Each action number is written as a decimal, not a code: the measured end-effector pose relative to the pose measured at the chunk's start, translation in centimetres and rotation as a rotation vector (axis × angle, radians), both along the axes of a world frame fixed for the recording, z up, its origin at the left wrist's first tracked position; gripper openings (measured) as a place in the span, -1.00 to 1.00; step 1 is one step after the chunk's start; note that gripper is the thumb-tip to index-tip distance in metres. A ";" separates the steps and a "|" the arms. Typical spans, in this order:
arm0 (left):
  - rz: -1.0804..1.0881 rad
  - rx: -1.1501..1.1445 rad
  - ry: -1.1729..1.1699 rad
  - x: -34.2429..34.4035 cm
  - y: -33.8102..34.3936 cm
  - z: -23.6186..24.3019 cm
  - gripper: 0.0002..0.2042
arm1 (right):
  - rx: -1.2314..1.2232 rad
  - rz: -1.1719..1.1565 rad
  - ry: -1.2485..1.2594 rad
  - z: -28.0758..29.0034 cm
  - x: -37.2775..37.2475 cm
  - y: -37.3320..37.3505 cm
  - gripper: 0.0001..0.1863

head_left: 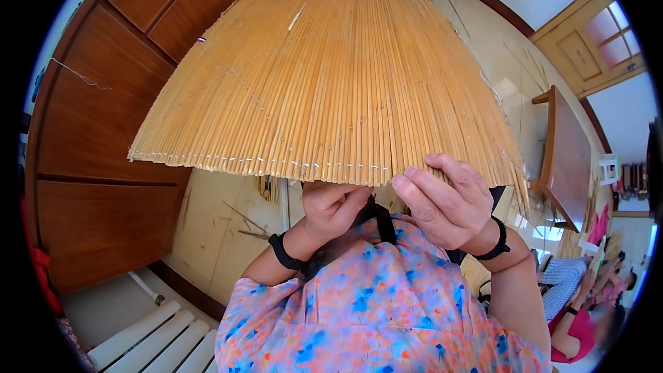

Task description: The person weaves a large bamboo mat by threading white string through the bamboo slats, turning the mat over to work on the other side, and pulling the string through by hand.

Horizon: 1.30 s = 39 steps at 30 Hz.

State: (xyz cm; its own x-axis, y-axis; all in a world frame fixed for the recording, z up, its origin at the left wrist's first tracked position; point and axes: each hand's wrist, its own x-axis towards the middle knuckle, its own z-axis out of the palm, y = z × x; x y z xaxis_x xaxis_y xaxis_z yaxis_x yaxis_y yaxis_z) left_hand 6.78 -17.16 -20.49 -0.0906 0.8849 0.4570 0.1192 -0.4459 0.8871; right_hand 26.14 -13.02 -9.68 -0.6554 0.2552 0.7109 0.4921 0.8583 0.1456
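Here the right hand (449,202) is gripping the broad, golden straw-stalk panel (324,83) at upper centre, the left hand (333,208) is curling underneath, hold unclear, seemingly working the stitched lower edge, next needing even stalks.

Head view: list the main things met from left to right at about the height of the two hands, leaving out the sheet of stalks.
Brown wooden cabinet, loose stalks on the floor, left hand, right hand, low brown table.
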 end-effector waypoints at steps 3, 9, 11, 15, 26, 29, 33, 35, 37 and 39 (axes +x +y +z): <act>0.028 0.099 0.031 0.0 0.2 0.5 -0.84 | 0.000 0.013 0.014 -0.4 0.2 0.0 -0.68; 0.063 0.199 0.193 -0.1 0.0 1.2 -0.83 | -0.021 0.042 -0.026 -0.3 1.0 -0.1 -0.69; 0.044 0.143 0.166 0.0 -0.1 1.0 -0.82 | -0.026 0.041 -0.011 -0.5 1.1 -0.2 -0.69; 0.036 0.137 0.146 0.3 0.1 0.7 -0.81 | -0.030 0.043 0.022 -0.7 1.2 -0.2 -0.71; -0.012 0.202 0.175 -0.1 0.6 0.8 -0.80 | 0.016 0.049 0.040 -1.0 1.2 -0.1 -0.71; -0.096 0.171 0.210 -0.8 0.8 1.0 -0.79 | 0.022 0.042 0.052 -1.2 1.0 -0.2 -0.71; -0.153 0.262 0.242 -1.2 1.2 1.6 -0.77 | 0.026 0.031 0.052 -1.4 1.1 -0.2 -0.71; -0.264 0.168 0.102 -1.4 1.3 1.6 -0.77 | 0.027 0.030 0.057 -1.4 1.0 -0.2 -0.71; -0.264 0.173 0.143 -1.7 1.3 1.5 -0.77 | 0.029 0.028 0.063 -1.3 0.8 -0.1 -0.71; -0.264 0.179 0.183 -1.9 1.4 1.4 -0.77 | 0.051 0.020 0.060 -1.2 0.7 0.0 -0.71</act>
